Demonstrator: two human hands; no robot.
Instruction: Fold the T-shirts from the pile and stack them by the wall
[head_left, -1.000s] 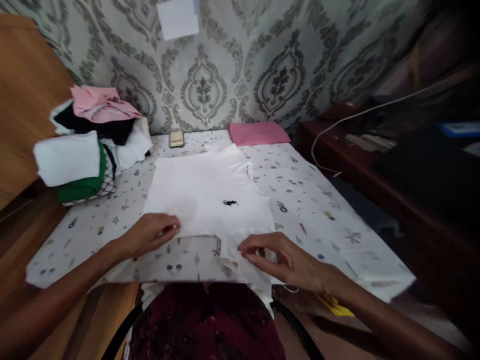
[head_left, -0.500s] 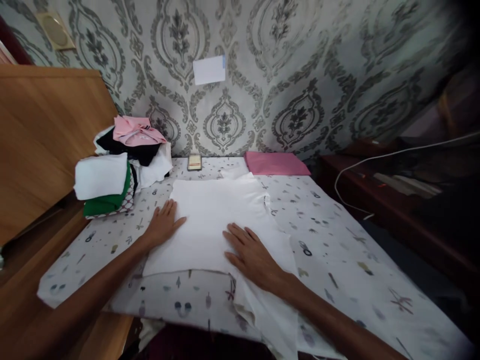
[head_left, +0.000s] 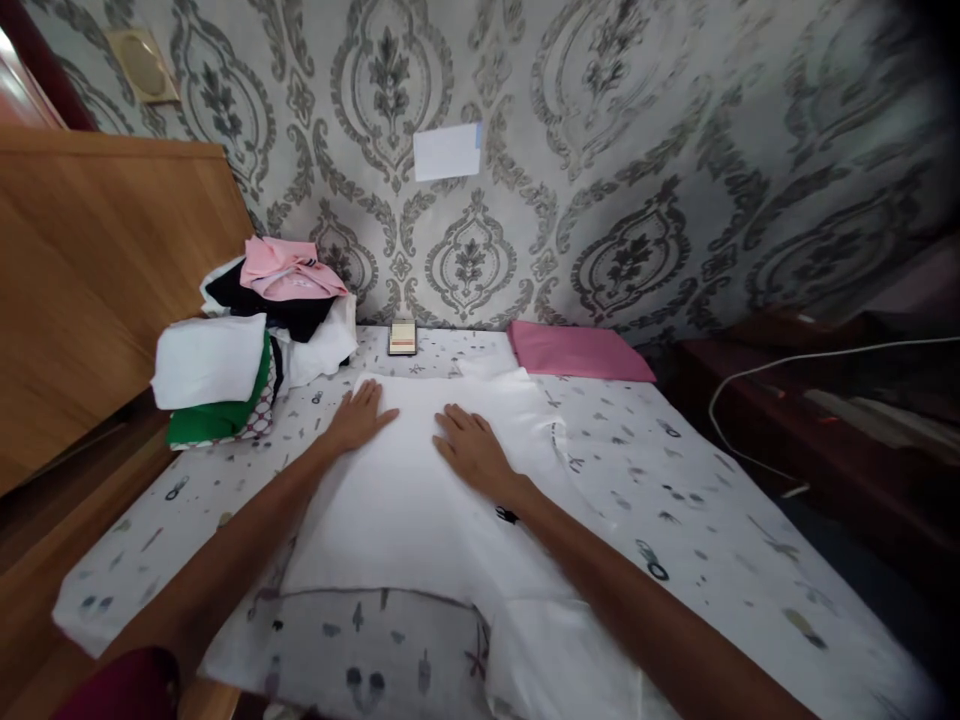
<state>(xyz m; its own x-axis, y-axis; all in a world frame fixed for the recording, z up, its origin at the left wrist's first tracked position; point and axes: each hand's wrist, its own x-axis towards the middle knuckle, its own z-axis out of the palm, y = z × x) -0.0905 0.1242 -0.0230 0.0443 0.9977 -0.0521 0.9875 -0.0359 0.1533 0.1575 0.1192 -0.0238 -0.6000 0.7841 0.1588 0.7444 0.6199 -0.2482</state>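
Since the frame 0.5 s ago, both bare hands have slid forward over the white fabric garment spread flat on the table: the left hand [head_left: 358, 418] is now near its far left corner, and the right hand [head_left: 472, 450] has moved up its middle. The small black embroidered emblem [head_left: 506, 514], covered in that frame, now shows beside the right wrist.

Both hands lie flat, palms down and fingers extended, a wide, ungrasping posture. The white fabric garment [head_left: 397, 510] is directly beneath the 2 hands; most of it reaches from them toward the person, and a loose part lies under the right forearm at the near side. A strip of it shows between the hands, which are apart.

Under it is a white table cover printed with small motifs [head_left: 630, 470]. At the far edge, by the patterned grey wall [head_left: 470, 255], lie a folded rose-pink cloth [head_left: 581, 352] and a small dark-framed, cream-faced rectangular object [head_left: 403, 338]. To the left is a heap of pink, black, white and green clothes [head_left: 292, 312].
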